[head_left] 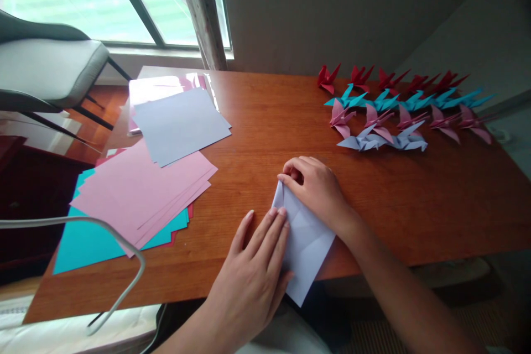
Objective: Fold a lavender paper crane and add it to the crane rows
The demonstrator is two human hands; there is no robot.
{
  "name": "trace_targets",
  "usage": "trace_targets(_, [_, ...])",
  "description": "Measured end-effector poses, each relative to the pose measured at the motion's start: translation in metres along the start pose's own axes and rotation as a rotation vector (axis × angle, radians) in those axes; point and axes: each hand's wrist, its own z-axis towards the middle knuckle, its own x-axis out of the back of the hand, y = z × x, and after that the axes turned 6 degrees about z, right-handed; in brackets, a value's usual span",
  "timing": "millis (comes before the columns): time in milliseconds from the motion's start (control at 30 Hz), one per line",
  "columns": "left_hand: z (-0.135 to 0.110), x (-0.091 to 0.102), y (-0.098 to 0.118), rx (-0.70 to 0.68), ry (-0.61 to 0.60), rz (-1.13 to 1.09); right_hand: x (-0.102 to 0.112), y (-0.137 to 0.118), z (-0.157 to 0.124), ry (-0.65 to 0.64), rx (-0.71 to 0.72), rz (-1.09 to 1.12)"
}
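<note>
A folded sheet of pale origami paper (309,238) lies on the table near its front edge, its lower corner reaching past that edge. Crease lines cross its face, and a narrow flap is turned in along its upper left side. My left hand (261,265) rests flat on the left side of the paper, fingers stretched out, fingertips on the flap. At the top corner, my right hand (313,188) pinches the paper between thumb and forefinger, the other fingers curled.
Rows of folded cranes stand at the back right: red (327,78), blue (385,100), pink (342,120) and pale ones (363,141). Loose pale sheets (182,124), pink sheets (145,188) and blue sheets (91,243) lie left. A white cable-like arm (124,243) crosses the front left.
</note>
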Motion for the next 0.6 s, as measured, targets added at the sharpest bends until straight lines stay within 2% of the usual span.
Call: trace_targets(600, [0.0,-0.0001,-0.0008,-0.011,0.001,-0.009,0.0013,0.001,0.0052,-0.016,-0.034,0.037])
